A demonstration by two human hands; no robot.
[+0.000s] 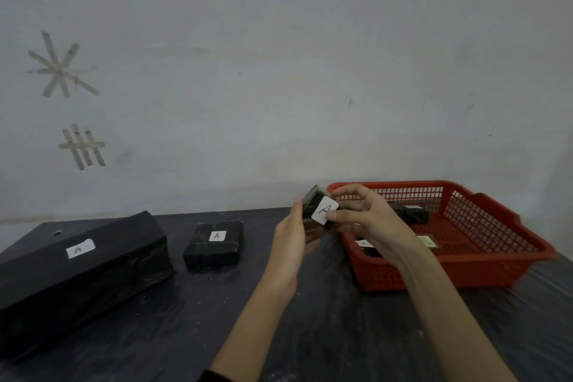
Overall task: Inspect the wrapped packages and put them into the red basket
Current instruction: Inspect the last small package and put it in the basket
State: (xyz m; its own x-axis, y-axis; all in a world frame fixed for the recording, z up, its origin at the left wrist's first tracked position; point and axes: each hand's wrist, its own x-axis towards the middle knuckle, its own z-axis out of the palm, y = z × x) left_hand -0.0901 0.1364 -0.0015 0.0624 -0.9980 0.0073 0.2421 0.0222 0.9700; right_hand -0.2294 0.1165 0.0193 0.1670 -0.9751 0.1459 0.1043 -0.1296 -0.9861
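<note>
Grey wall [279, 40], dark table [201, 319] | left hand [291, 239], right hand [369, 217] grip package [322, 209] | red basket [434, 270] beside

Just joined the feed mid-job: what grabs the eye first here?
Both hands, left and right, hold a small black package with a white A label at centre, just in front of the red basket on the right. At left on the dark table lie a long package and a square package, both labelled A.

Black wrap with white labels [216, 236] is being shown on the packages [214, 253]; red grid mesh, by the basket [480, 270].
</note>
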